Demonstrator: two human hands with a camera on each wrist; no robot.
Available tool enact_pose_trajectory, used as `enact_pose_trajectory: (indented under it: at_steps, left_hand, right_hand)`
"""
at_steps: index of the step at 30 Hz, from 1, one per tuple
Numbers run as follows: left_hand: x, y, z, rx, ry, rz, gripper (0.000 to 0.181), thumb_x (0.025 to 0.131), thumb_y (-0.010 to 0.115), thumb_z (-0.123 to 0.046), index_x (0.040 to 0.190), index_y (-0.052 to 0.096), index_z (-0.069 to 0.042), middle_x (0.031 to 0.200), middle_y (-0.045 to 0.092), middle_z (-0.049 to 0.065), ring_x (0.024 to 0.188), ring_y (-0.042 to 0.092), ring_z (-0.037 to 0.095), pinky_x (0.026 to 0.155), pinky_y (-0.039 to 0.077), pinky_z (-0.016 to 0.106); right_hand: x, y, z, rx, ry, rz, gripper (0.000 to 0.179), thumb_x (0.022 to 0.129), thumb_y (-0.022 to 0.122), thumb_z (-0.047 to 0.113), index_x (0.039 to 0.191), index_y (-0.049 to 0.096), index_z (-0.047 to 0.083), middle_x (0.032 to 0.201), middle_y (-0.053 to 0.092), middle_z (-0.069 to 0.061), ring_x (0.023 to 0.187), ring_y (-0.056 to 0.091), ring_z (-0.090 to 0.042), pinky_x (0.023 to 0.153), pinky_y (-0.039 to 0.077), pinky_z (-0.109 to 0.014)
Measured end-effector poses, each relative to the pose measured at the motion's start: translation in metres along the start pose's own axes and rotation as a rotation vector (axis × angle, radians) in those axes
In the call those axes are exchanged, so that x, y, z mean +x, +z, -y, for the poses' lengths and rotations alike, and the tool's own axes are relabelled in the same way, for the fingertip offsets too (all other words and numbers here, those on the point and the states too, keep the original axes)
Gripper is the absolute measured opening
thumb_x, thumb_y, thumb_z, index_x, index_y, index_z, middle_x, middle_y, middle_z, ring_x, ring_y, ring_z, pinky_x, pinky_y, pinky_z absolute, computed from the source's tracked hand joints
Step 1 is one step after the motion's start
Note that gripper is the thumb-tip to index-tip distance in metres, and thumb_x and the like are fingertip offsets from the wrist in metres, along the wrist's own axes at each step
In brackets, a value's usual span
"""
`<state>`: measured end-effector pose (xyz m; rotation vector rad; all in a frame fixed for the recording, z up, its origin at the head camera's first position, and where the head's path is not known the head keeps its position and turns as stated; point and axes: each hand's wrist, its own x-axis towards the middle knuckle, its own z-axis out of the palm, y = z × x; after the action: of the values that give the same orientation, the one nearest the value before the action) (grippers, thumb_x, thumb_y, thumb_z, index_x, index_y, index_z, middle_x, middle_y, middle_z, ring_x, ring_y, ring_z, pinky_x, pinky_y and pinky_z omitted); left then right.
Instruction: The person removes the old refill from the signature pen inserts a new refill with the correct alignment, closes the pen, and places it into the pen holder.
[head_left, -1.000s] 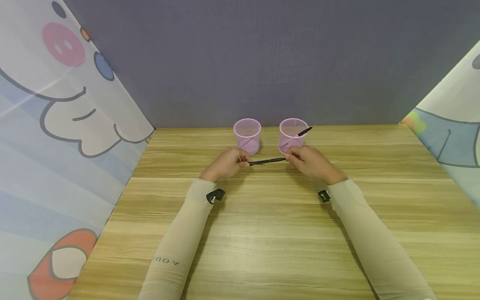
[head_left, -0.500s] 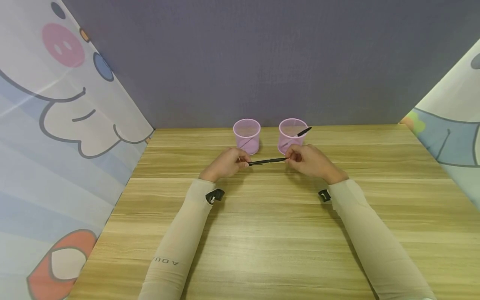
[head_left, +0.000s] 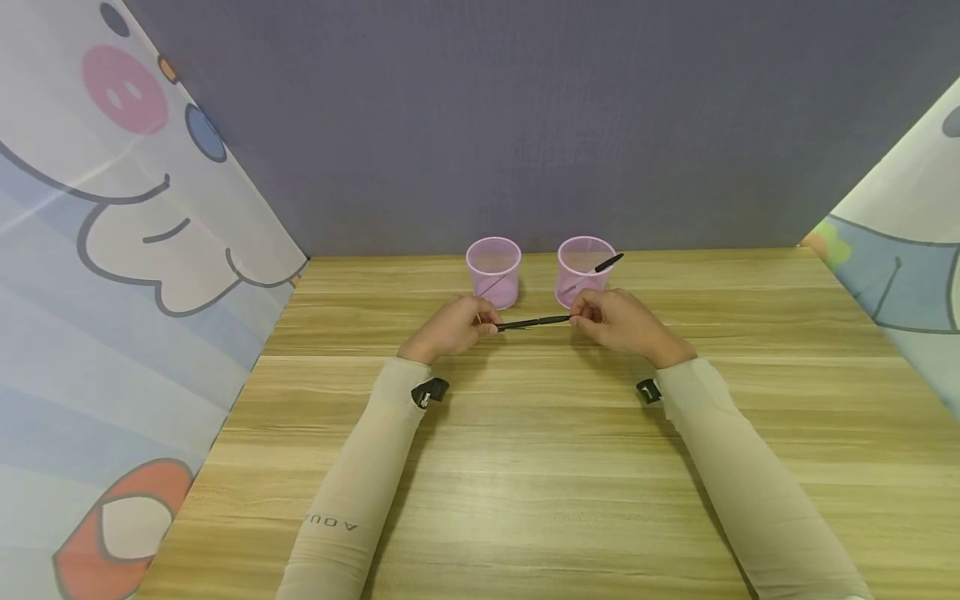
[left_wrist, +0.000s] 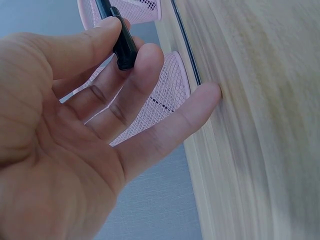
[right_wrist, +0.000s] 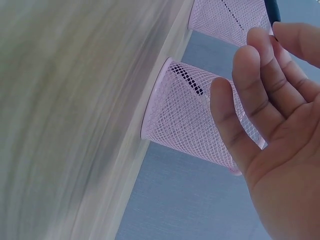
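Both hands hold one black pen (head_left: 536, 322) level, just in front of two pink mesh cups. The left hand (head_left: 452, 327) pinches its left end between thumb and fingertips; in the left wrist view the pen's end (left_wrist: 126, 56) sticks out past the thumb. My right hand (head_left: 621, 327) pinches the opposite end with thumb and index finger, its other fingers loosely bent. Behind the left hand stands the left cup (head_left: 505, 292), a thin dark stick showing through its mesh. From the right cup (head_left: 564, 282) a second pen (head_left: 609, 262) leans out over the rim.
A wood-grain table (head_left: 525, 483) lies under the arms. Close behind the cups rises a grey wall (head_left: 525, 125), with cartoon-printed curtains (head_left: 127, 275) at the sides. A thin dark strip (left_wrist: 186, 42) lies along the table beside the left little finger.
Almost nothing moves. The right hand's fingers have shifted slightly at the pen's end since a second ago; pen and cups hold their places.
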<state>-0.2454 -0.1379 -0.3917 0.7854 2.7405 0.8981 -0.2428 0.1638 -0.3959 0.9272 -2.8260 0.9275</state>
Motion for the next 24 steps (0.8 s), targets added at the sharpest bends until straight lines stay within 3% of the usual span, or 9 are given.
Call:
enact_pose_trajectory:
  at_steps: [24]
  left_hand:
    - [-0.0008, -0.0003, -0.0017, -0.012, -0.01, 0.001, 0.01, 0.097, 0.068, -0.008, 0.103, 0.076, -0.006, 0.093, 0.072, 0.005, 0.09, 0.063, 0.018, 0.083, 0.053, 0.032]
  right_hand:
    - [-0.0013, 0.0011, 0.0008, -0.001, -0.03, -0.013, 0.01, 0.099, 0.065, 0.013, 0.09, 0.066, 0.01, 0.071, 0.058, 0.004, 0.064, 0.05, -0.011, 0.059, 0.042, -0.028]
